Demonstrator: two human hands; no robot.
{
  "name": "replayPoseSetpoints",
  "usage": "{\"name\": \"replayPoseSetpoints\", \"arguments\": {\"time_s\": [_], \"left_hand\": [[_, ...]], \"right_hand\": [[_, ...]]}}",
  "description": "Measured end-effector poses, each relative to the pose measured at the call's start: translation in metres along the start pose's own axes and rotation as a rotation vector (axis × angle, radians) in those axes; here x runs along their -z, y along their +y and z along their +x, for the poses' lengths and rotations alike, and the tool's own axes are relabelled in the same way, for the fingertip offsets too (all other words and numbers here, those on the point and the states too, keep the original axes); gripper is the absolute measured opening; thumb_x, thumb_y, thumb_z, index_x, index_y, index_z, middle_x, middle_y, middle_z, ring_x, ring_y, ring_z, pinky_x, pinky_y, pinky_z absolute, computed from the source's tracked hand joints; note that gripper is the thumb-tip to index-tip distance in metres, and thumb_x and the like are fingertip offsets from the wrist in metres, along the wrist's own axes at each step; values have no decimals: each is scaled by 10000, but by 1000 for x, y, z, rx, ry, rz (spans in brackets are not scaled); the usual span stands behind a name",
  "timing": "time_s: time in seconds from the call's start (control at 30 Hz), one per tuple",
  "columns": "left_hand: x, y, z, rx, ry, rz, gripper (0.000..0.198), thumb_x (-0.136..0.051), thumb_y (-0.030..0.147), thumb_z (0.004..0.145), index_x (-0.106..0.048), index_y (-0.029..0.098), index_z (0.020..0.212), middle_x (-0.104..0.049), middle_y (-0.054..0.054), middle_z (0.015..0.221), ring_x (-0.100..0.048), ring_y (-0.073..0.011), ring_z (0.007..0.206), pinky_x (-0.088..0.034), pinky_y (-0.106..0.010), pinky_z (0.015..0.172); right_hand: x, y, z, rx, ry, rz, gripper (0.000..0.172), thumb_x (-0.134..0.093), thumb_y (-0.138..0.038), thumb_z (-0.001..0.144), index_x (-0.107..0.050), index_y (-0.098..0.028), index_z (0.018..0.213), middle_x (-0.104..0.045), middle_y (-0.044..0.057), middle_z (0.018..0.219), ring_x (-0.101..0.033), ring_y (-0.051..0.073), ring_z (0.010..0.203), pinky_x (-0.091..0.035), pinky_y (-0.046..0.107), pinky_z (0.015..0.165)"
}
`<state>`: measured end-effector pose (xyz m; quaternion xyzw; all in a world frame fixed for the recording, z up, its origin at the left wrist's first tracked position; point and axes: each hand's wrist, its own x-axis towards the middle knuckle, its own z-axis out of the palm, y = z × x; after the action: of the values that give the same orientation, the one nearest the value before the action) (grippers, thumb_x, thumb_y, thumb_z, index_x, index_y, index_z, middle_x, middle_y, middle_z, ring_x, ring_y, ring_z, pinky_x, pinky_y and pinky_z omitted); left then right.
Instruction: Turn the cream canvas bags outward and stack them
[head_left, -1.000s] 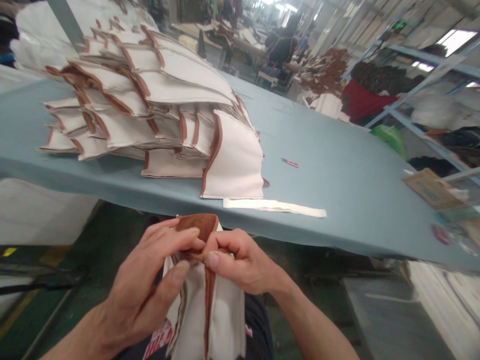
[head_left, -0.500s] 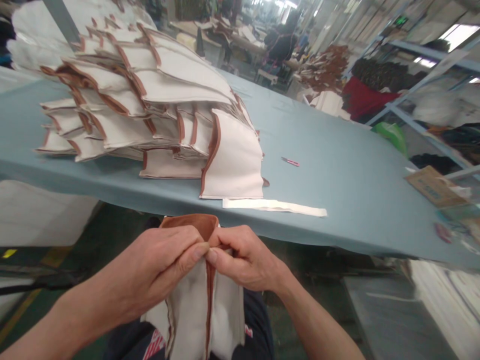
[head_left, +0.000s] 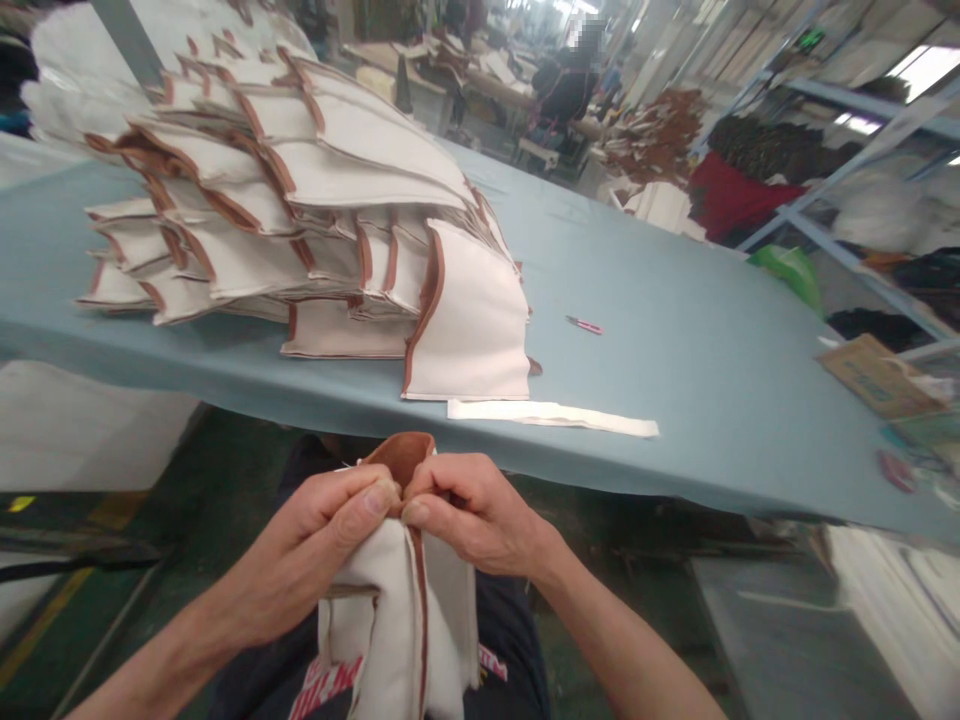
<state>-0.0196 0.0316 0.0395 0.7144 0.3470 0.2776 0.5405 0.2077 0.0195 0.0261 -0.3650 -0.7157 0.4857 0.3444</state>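
Your left hand (head_left: 322,540) and right hand (head_left: 469,515) both have their fingers pinched tight on the brown-trimmed top edge of the canvas piece (head_left: 390,610), which hangs just below the near edge of the counter (head_left: 697,390). The piece looks light, soft and floppy, so the stiffer trim probably gives the surest hold. The red print on your shirt (head_left: 330,685) is too hidden to read.

1 head-worn view, facing forward and down, close above left hand (head_left: 319,545), right hand (head_left: 469,515), table (head_left: 675,340) just beyond
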Motion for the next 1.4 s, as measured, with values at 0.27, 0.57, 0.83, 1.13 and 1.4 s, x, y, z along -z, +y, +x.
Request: {"name": "replayPoseSetpoints", "arguments": {"time_s": [0.27,0.57,0.83,1.13,1.4], "left_hand": [[15,14,7,4,-149,98,540,-319,538,1215,-368,268,750,-418,48,719,-403,-150,629,-415,-253,548],[15,27,15,-125,-190,180,480,-430,378,1164,-348,268,703,-312,85,636,-342,-112,534,-286,-259,491],[13,8,12,-55,-148,12,488,-455,431,1159,-322,272,717,-287,78,667,-299,-114,561,-271,-250,480],[20,4,14,74,-235,65,536,-580,552,1088,-441,247,669,-328,82,643,-315,-107,566,-244,-238,486],[29,14,20,43,-308,324,536,-533,521,1120,-436,243,673,-407,75,650,-395,-116,582,-280,-266,534]], "right_hand": [[2,-14,-3,-18,22,-146,494,-616,-569,1179,-682,-208,848,-708,6,815,-596,150,740,-468,275,736],[6,-25,-7,-26,-2,50,411,-730,-487,1123,-671,-199,836,-610,-45,727,-504,117,653,-404,240,641],[11,-30,-8,16,-38,-160,181,-616,-231,1108,-729,-199,971,-718,-7,832,-568,139,706,-451,254,727],[14,-40,-10,38,-93,-411,213,-548,-211,1154,-722,-191,1033,-800,69,931,-686,192,806,-475,297,768],[17,-57,-11,-107,-229,-605,169,-526,-169,1122,-674,-197,1046,-807,101,999,-740,237,916,-492,343,831]]}}
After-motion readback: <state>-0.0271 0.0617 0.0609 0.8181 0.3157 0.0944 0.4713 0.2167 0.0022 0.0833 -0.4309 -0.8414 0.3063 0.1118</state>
